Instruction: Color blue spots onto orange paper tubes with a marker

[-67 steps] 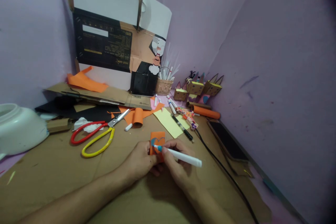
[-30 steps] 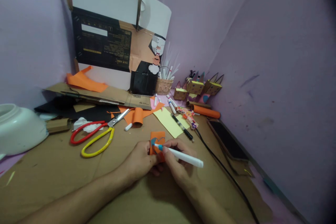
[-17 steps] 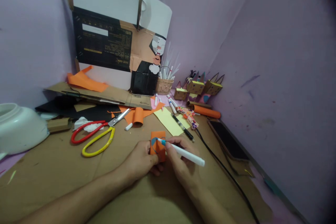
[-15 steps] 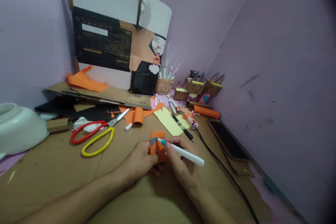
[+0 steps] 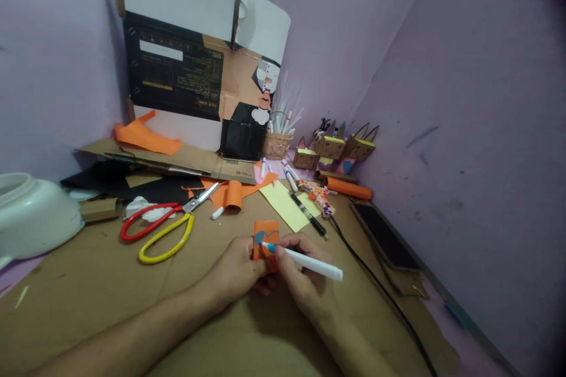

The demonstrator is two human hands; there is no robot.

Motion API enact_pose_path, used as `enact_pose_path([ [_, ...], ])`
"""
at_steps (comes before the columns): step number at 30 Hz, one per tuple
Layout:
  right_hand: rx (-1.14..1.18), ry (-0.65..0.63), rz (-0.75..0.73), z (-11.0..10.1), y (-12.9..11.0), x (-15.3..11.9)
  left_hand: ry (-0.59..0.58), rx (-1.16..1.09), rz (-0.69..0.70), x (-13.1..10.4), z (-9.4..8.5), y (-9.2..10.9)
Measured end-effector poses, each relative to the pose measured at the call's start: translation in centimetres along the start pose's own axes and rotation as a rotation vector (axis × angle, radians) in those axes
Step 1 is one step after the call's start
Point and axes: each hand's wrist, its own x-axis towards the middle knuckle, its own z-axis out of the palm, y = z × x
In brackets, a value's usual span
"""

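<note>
My left hand [image 5: 241,265] grips a small orange paper-covered piece [image 5: 267,228] by its left side, thumb across its lower front. On the face of the piece is a blue heart-like outline, partly coloured in at its left lobe. A white marker [image 5: 316,263] with a blue tip end sits in my right hand [image 5: 305,271], pinched between thumb and fingers. Its tip touches or nearly touches the left part of the drawing. My right fingers hide the lower right of the orange piece.
Red-and-yellow-handled scissors [image 5: 167,227] lie at left beside a white bowl [image 5: 38,218]. Ahead are a marker cap [image 5: 217,213], an orange paper roll [image 5: 233,195], yellow paper [image 5: 285,206] and a black pen [image 5: 308,215]. A glue gun [image 5: 317,195] trails its cable near a phone [image 5: 384,235] at right.
The marker tip has moved slightly down and left on the orange piece. More blue shows in the left part of the heart-like shape. My left hand keeps its hold.
</note>
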Motion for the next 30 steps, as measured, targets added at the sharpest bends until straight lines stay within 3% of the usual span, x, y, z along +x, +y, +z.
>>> enact_pose_path([
  [11, -0.015, -0.08, -0.023, -0.13, -0.11, -0.19, -0.01, 0.014, 0.02, -0.32, 0.16, 0.33],
  [19, -0.036, 0.089, -0.009, -0.39, -0.16, 0.24, 0.005, -0.003, -0.014, -0.3, 0.1, 0.33],
  [30, -0.043, 0.06, 0.012, -0.24, 0.12, 0.22, 0.005, 0.011, -0.02, -0.22, 0.14, 0.31],
])
